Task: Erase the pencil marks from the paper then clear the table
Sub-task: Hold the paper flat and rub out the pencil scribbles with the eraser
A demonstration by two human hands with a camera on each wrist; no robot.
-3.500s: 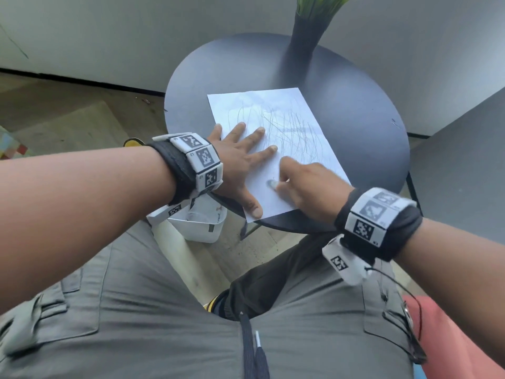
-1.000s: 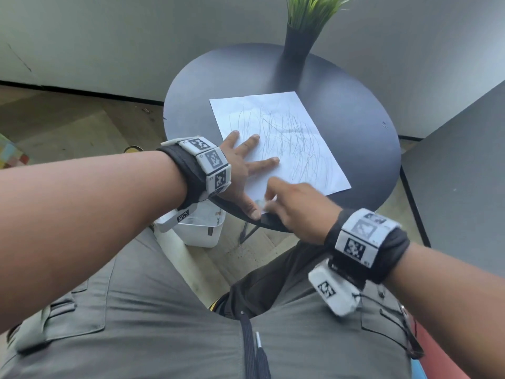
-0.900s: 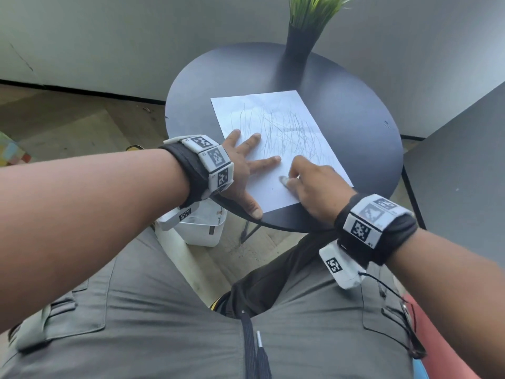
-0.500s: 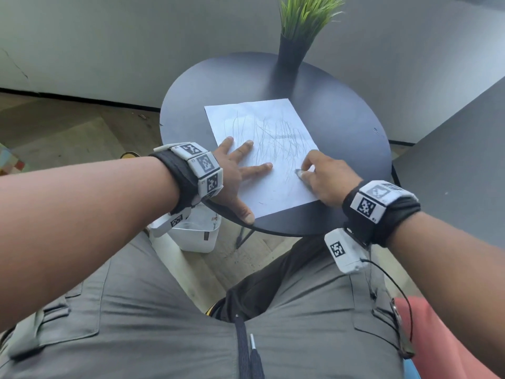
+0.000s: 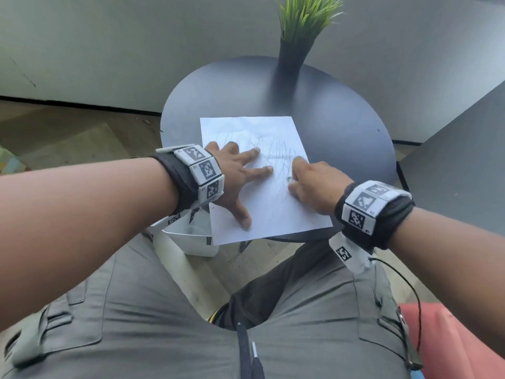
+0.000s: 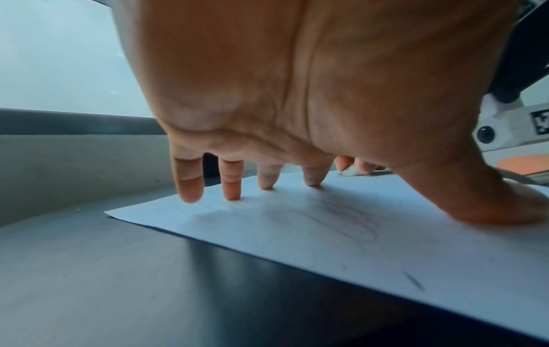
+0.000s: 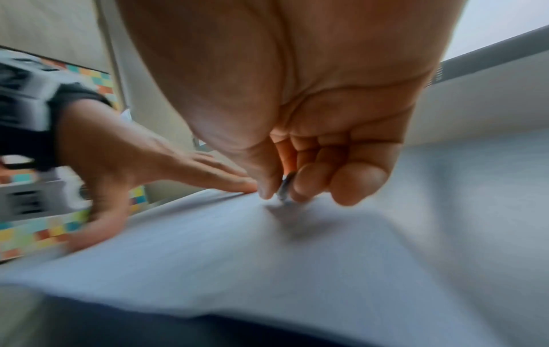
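Observation:
A white sheet of paper [image 5: 262,187] with pencil scribbles lies on the round dark table [image 5: 341,127], its near edge hanging over the table's rim. My left hand [image 5: 240,173] presses flat on the paper's left half with fingers spread [image 6: 190,185]. My right hand [image 5: 308,181] pinches a small white eraser [image 5: 289,179] between thumb and fingers and holds its tip on the paper [image 7: 283,187]. The eraser also shows past my left palm [image 6: 352,172]. The right wrist view is blurred by motion.
A black vase with green grass [image 5: 293,47] stands at the table's far edge. A white bin [image 5: 191,239] sits on the floor under the table's near left side. A grey wall runs behind and a dark panel [image 5: 459,165] stands to the right.
My right hand with the eraser has rubbed back and forth, from the paper's near edge out to its middle right. The left hand keeps pressing the sheet. The paper has slid slightly toward me.

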